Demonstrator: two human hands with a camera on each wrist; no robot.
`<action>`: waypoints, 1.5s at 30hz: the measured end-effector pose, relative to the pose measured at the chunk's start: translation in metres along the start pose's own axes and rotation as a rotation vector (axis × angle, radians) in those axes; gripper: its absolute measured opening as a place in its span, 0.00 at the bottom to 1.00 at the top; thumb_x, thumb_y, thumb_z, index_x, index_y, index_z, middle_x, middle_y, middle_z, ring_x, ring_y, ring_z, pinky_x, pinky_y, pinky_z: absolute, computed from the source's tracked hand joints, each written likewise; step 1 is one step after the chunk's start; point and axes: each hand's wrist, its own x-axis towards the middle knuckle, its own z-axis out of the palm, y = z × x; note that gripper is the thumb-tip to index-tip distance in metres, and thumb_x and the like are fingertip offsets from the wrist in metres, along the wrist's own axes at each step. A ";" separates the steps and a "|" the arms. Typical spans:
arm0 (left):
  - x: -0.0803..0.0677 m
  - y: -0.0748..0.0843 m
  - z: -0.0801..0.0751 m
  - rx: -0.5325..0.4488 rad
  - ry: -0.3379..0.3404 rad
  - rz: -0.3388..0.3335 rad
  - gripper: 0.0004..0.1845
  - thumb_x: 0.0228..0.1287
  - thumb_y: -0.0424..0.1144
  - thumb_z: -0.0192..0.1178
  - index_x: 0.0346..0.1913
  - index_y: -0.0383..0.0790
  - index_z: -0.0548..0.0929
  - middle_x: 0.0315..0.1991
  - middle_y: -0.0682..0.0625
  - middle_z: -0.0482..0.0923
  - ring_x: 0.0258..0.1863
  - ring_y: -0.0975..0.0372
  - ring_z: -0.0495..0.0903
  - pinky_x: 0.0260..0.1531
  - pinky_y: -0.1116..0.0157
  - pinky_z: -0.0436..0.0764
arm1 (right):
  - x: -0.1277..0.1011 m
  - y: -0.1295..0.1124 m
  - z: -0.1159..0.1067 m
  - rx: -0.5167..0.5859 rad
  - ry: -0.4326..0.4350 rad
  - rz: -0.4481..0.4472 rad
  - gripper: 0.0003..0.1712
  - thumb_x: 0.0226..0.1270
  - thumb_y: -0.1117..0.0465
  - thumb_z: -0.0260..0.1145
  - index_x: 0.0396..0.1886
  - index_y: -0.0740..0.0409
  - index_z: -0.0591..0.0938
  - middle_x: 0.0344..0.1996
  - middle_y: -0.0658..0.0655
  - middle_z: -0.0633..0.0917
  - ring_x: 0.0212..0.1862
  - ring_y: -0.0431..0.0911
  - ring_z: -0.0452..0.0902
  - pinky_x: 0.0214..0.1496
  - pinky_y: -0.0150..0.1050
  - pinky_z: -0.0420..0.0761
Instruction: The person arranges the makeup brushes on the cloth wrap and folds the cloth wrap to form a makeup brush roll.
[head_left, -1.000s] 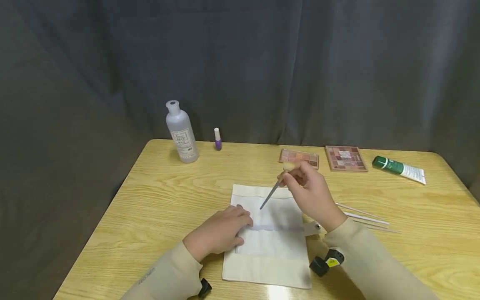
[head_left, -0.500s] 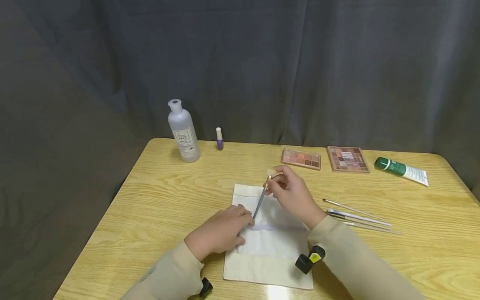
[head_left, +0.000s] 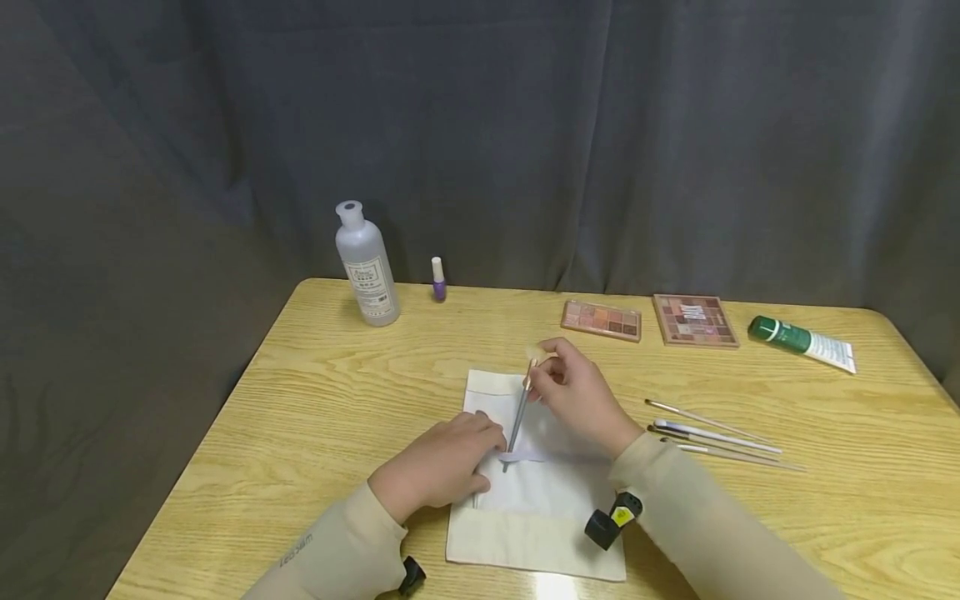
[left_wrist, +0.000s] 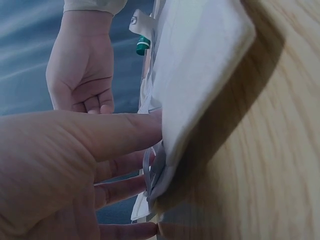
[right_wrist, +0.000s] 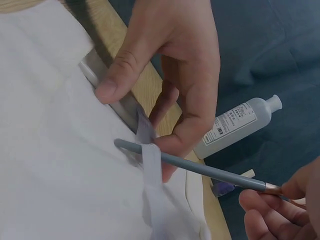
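A white cloth brush roll (head_left: 540, 542) lies on the table with an elastic band (right_wrist: 152, 172) across its middle. My right hand (head_left: 581, 400) pinches a makeup brush (head_left: 519, 417) near its copper ferrule, bristles up. The grey handle slants down through the band, and its tip shows on the near side. On the roll's left edge, my left hand (head_left: 453, 458) grips the cloth, its thumb on top and fingertips at the band. Under that thumb, in the right wrist view, lies a grey strip or handle (right_wrist: 125, 110), partly hidden.
Several thin brushes (head_left: 712, 437) lie right of the roll. Behind are two eyeshadow palettes (head_left: 602, 321), a green-and-white tube (head_left: 802, 343), a purple nail polish bottle (head_left: 438, 283) and a clear plastic bottle (head_left: 366, 271). A dark curtain (head_left: 480, 142) hangs beyond the table.
My right hand has moved left and then slightly nearer with the brush. The handle tip has slid from above the cloth to under the elastic band. My left hand has stayed put.
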 end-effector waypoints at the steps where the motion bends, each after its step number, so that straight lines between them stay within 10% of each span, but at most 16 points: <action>1: 0.000 0.000 0.000 0.000 -0.002 -0.001 0.18 0.63 0.41 0.70 0.55 0.46 0.81 0.56 0.54 0.77 0.59 0.59 0.73 0.59 0.58 0.76 | -0.001 0.000 0.001 0.000 -0.003 0.003 0.21 0.76 0.65 0.58 0.64 0.63 0.70 0.34 0.57 0.86 0.36 0.48 0.85 0.40 0.39 0.83; 35: 0.002 -0.001 0.002 0.037 -0.010 -0.013 0.26 0.62 0.42 0.71 0.63 0.44 0.80 0.60 0.53 0.76 0.61 0.59 0.72 0.60 0.58 0.75 | -0.014 0.004 0.028 -0.169 -0.171 0.037 0.09 0.70 0.62 0.66 0.48 0.55 0.85 0.24 0.47 0.81 0.25 0.40 0.74 0.26 0.34 0.74; 45: 0.002 0.000 0.001 -0.067 -0.003 -0.054 0.26 0.60 0.39 0.73 0.58 0.47 0.74 0.55 0.53 0.77 0.59 0.58 0.74 0.59 0.58 0.76 | -0.018 0.008 0.031 -0.242 -0.158 -0.021 0.06 0.70 0.61 0.65 0.39 0.49 0.88 0.32 0.44 0.84 0.35 0.40 0.76 0.40 0.36 0.77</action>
